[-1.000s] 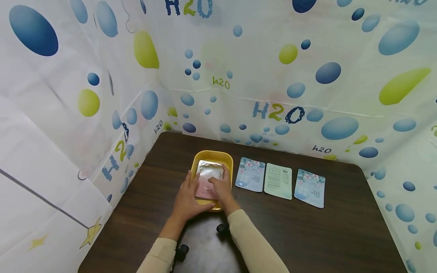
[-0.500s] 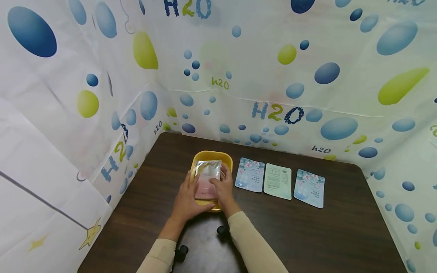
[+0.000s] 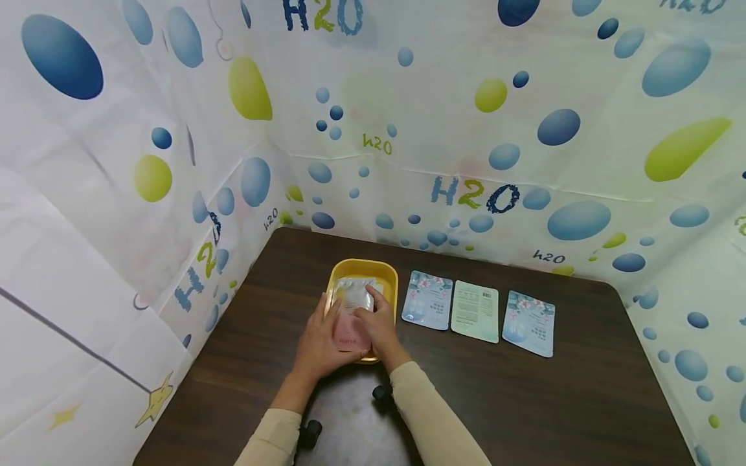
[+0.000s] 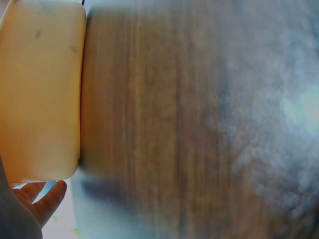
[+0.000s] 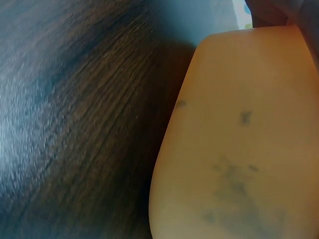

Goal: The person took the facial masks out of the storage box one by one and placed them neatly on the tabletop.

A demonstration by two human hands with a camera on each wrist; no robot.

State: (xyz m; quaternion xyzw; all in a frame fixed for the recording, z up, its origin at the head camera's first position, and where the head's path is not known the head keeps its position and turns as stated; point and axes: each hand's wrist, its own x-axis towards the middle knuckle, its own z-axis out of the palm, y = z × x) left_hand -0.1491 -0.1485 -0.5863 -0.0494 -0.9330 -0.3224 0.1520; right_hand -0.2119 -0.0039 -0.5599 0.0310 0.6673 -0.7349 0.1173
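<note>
A pink and silver sheet mask packet (image 3: 352, 331) is held over the yellow tray (image 3: 386, 273) in the head view. My left hand (image 3: 317, 342) grips its left side and near edge, fingers spread from thumb. From the right, my right hand (image 3: 381, 327) pinches the packet's right edge, its thumb on the front and index finger near the silver top. Another pale packet edge shows behind the silver part. The left wrist view shows the tray's outer wall (image 4: 42, 94) with left fingers (image 4: 50, 201) beyond it. In the right wrist view, the tray wall (image 5: 239, 134) hides most of the hand.
Right of the tray lie a blue floral packet (image 3: 427, 300), a pale green packet (image 3: 474, 310) and another blue packet (image 3: 528, 323), in a row on the dark wooden table (image 3: 466, 395). A patterned curtain (image 3: 408, 213) borders the table behind and at the left.
The pink packet has shifted toward me, so more of the tray's far end shows. The right fingers have moved from the packet's upper right side onto its edge. The left hand stays nearly still.
</note>
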